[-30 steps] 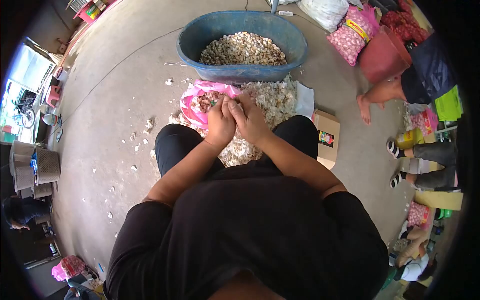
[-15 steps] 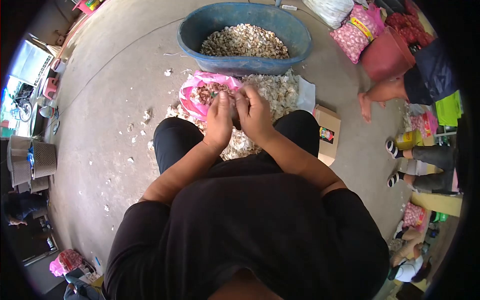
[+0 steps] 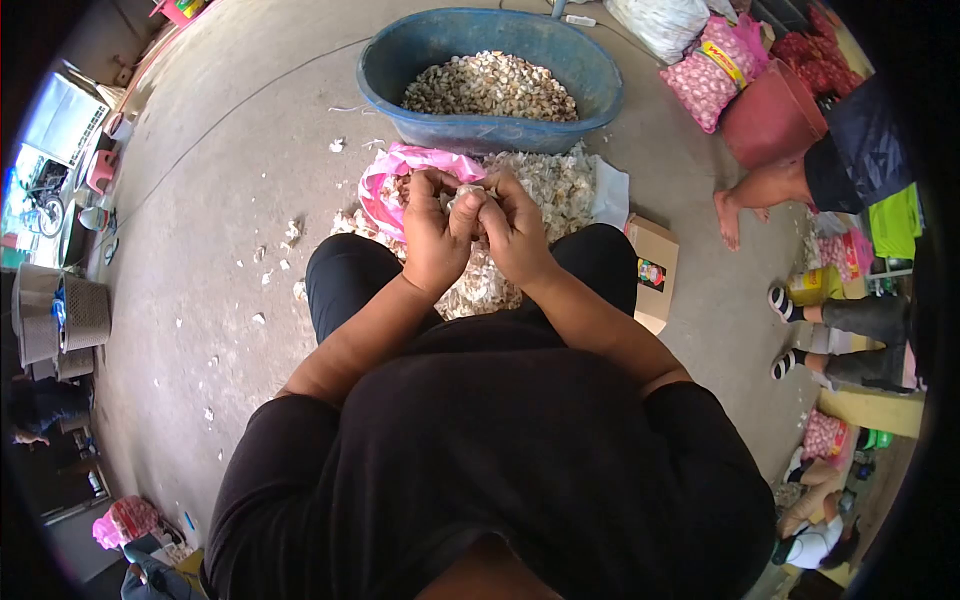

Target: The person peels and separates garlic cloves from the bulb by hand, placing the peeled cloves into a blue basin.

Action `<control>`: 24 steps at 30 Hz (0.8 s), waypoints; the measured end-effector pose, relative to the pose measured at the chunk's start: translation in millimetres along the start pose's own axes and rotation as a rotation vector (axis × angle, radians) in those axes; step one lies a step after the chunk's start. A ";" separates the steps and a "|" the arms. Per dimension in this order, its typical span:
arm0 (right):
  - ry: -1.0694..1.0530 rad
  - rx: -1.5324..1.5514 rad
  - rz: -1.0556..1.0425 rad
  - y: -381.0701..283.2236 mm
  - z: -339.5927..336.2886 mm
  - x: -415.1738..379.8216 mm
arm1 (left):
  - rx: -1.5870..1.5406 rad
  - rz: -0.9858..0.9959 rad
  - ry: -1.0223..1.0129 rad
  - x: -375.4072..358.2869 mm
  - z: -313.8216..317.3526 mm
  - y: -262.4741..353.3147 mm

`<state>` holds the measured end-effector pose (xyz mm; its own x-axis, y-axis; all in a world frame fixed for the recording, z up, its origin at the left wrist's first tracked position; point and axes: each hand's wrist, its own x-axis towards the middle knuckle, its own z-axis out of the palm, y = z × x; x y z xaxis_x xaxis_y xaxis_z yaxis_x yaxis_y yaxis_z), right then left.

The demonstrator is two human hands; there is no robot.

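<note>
Both hands meet over the pile between my knees, fingers closed around a whitish garlic bulb point(image 3: 468, 191), partly hidden by the thumbs. My left hand point(image 3: 437, 235) grips it from the left, with the thumb pressed upright against it. My right hand point(image 3: 516, 232) curls over its other side. Just beyond my left fingers lies an open pink plastic bag point(image 3: 374, 190) with reddish-brown pieces inside. Papery garlic skins point(image 3: 560, 190) are heaped under and to the right of my hands. Farther ahead, a blue tub point(image 3: 480, 133) holds many loose garlic cloves point(image 3: 490, 85).
A cardboard box point(image 3: 655, 270) stands by my right knee. At upper right are a pink net sack point(image 3: 705, 75), a red bucket point(image 3: 770, 115) and a person's bare foot point(image 3: 727, 220). Other people sit along the right edge. Grey baskets point(image 3: 85, 315) stand at far left.
My fingers have shifted their grip: the left hand has turned, its thumb now against the right hand's, and the whitish bulb shows between them. The hands stay over the same spot.
</note>
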<state>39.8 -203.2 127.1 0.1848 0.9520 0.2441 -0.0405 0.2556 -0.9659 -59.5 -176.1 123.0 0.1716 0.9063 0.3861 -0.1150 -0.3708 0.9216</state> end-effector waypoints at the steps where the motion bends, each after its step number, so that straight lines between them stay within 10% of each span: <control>1: 0.016 -0.016 -0.053 0.7 0.8 0.1 | -0.018 -0.041 -0.003 -0.8 0.8 0.3; 7: 0.174 -0.263 -0.290 -3.4 -0.7 4.9 | -0.049 -0.207 -0.035 -5.7 10.9 8.2; 12: 0.203 -0.074 0.002 9.1 -4.7 19.1 | -0.348 -0.478 0.066 6.1 14.1 4.8; 16: 0.108 -0.579 0.213 43.4 -46.0 31.0 | -0.307 -0.533 0.131 7.1 11.3 -6.9; 19: 0.134 -1.089 -0.131 52.9 -51.8 28.9 | -0.223 -0.540 0.147 11.5 8.7 -4.8; 24: 0.108 -0.252 0.017 14.1 -8.8 2.4 | 0.043 -0.296 0.092 8.7 17.2 -31.7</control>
<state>48.3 -198.8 113.2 0.2903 0.9289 0.2302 0.1985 0.1768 -0.9640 -37.6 -160.0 97.9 0.1020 0.9900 0.0977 -0.0311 -0.0950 0.9950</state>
